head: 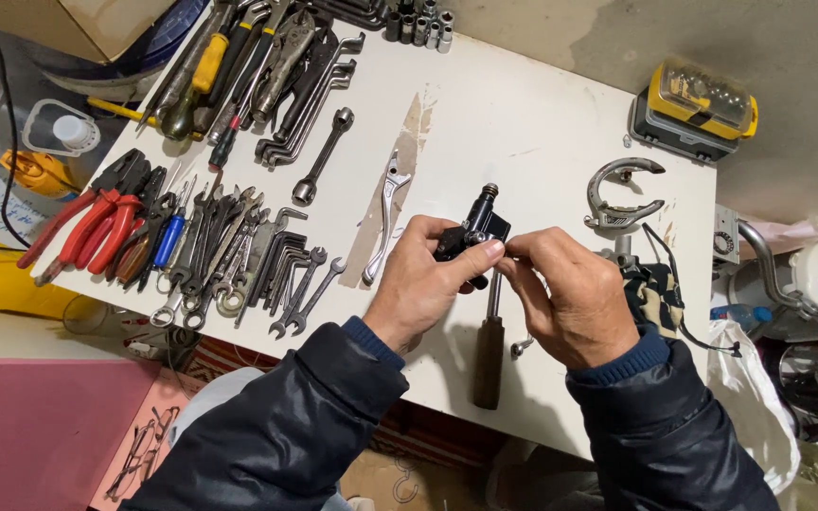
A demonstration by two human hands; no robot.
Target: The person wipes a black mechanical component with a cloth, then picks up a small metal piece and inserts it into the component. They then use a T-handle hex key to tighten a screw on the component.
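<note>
My left hand grips a small black metal part with a threaded cylindrical end pointing up, held above the white table. My right hand pinches something small at the part's right side; what it pinches is hidden by the fingers. Below both hands a screwdriver with a dark brown handle lies on the table. A silver lever lies just left of my left hand.
Wrenches and hex keys, red-handled pliers and more tools cover the table's left. Sockets sit at the far edge. A metal clamp ring and a yellow bit case are at the right.
</note>
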